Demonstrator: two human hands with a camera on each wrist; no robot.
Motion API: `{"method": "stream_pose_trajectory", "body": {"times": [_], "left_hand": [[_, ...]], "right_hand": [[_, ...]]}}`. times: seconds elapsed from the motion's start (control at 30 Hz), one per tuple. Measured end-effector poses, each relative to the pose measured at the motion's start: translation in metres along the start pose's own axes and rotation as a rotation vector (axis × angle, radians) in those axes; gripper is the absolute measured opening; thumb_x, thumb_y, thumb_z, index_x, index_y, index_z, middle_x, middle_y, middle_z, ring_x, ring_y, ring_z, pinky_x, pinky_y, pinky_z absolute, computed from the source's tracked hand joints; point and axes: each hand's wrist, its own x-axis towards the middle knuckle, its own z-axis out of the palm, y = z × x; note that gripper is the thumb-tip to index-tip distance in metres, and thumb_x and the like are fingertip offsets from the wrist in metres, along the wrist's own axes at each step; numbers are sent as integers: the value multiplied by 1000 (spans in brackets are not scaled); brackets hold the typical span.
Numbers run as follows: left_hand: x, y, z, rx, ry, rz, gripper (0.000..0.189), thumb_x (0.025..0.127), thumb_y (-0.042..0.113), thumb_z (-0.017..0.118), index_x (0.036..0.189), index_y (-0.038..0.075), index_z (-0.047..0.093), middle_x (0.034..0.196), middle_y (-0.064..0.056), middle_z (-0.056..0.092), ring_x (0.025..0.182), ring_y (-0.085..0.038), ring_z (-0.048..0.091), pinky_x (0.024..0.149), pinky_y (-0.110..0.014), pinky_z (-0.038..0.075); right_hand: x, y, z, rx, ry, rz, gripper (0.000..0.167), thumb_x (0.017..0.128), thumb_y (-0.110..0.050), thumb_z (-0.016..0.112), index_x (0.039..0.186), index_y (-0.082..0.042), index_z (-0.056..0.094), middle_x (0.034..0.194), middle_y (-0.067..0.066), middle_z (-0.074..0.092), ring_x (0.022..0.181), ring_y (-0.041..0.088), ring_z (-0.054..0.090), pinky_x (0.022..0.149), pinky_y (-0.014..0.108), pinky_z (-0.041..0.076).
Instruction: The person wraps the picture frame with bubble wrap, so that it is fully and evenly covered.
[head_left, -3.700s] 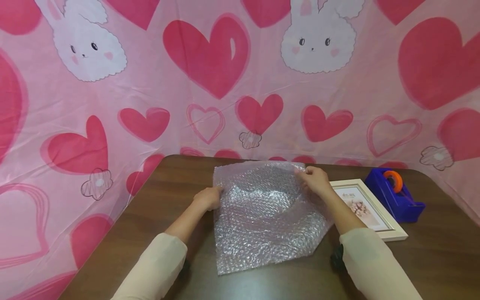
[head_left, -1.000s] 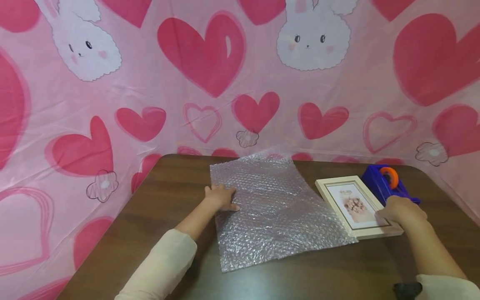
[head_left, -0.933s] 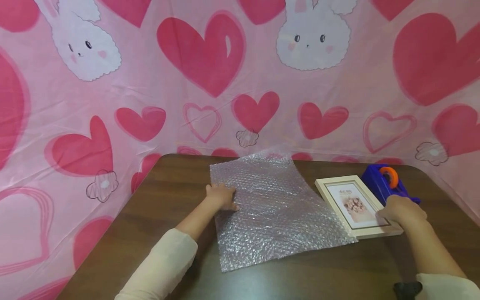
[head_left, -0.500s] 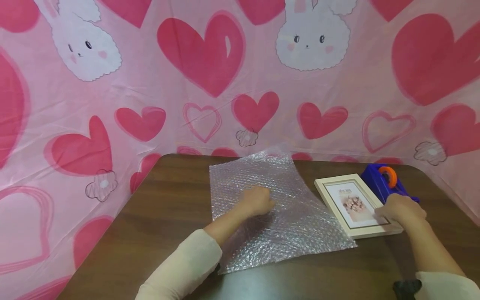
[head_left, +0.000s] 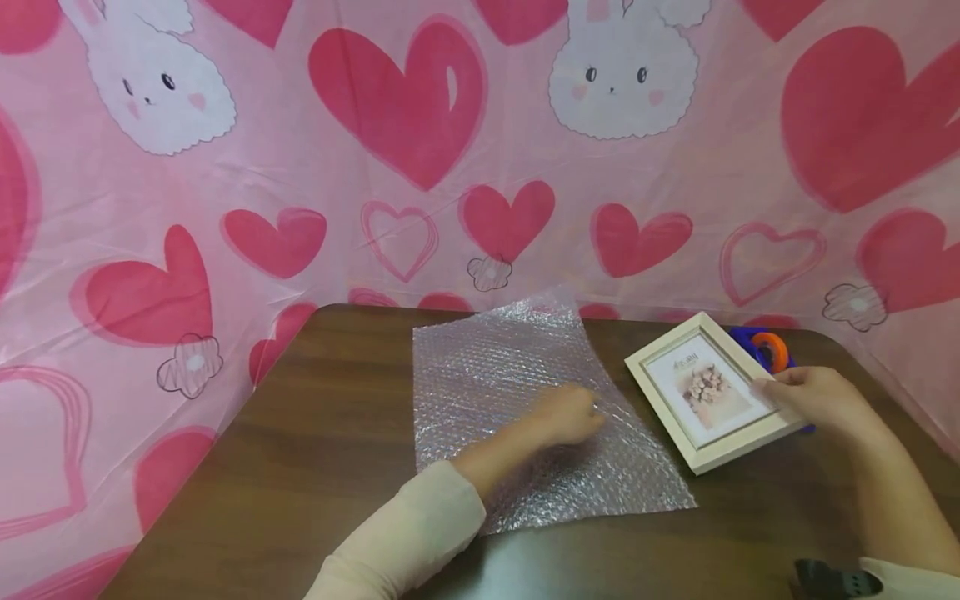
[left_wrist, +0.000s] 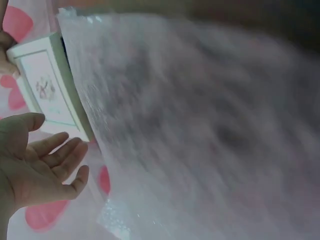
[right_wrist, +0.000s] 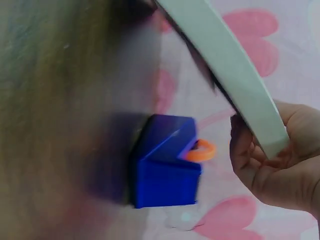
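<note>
My right hand grips a cream picture frame by its right edge, thumb on the front and fingers curled beneath. In the right wrist view the frame is tilted and raised above the table. A sheet of bubble wrap lies spread on the table to its left. Over the wrap hovers my left hand, holding nothing. The left wrist view shows this hand with loosely bent fingers, pointing toward the picture frame.
Behind the picture frame, a blue tape dispenser with an orange tape roll is partly hidden. All of this is on a dark wooden table. A pink cloth with hearts and rabbits hangs along the table's back edge.
The right hand has taken hold of the picture frame and lifted it off the table. The left hand has let go of the bubble wrap's left edge and moved right across it.
</note>
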Motion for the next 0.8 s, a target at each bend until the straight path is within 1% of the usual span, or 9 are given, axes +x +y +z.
{"method": "stream_pose_trajectory", "body": {"times": [0.1,0.17,0.33,0.4,0.47,0.57,0.67,0.73,0.8], "left_hand": [[1,6,1,-47,10,9,28,91,30,54,109,13,68,103,3,67,94,-12,61,77,-26,49],[1,9,2,-74,24,4,30,91,30,54,113,13,66,107,3,66,99,-13,61,81,-26,48],[0,14,3,-173,45,-27,35,94,32,49,114,10,65,112,2,65,105,-14,58,88,-26,45],[-3,14,3,-270,37,-55,42,96,36,45,121,6,60,120,-1,61,112,-16,54,93,-28,42],[-7,13,2,-405,33,-87,51,96,40,42,127,2,54,127,-4,56,118,-18,50,97,-30,40],[-14,11,-3,-659,45,-104,60,97,42,40,137,-2,40,122,-10,59,115,-21,53,94,-32,43],[-21,7,-14,-811,116,-41,55,97,36,44,140,2,36,116,-10,62,107,-20,59,86,-29,48],[-24,4,-23,-845,180,9,51,96,28,47,140,5,36,118,-11,61,106,-21,59,83,-26,49],[-26,-2,-30,-842,249,37,50,95,20,51,140,5,37,124,-12,57,108,-21,58,84,-24,48]], "right_hand": [[-5,-13,-4,-63,98,-23,53,91,-36,53,99,16,57,76,17,59,71,30,51,58,35,38],[-8,-21,-5,-84,154,-35,51,90,-33,54,98,16,56,79,22,60,72,34,51,57,37,38],[-14,-43,-5,-54,257,-77,49,91,-33,55,102,15,56,81,23,62,71,31,52,56,34,36],[-16,-52,-4,-34,288,-110,48,91,-33,55,103,13,56,83,24,62,71,29,52,57,33,36],[-19,-61,-3,-18,312,-141,48,91,-34,55,105,12,56,84,24,63,69,26,52,57,33,36],[-23,-75,0,48,330,-156,47,91,-33,55,105,12,57,82,22,63,67,19,52,58,31,37],[-26,-90,6,124,354,-160,47,92,-32,56,107,12,57,83,21,63,64,11,51,55,25,40],[-28,-99,10,180,363,-161,49,92,-33,55,111,12,56,87,24,63,65,9,53,53,22,43],[-29,-109,15,224,385,-179,47,93,-30,55,113,12,54,89,24,63,65,5,54,52,20,45]]}}
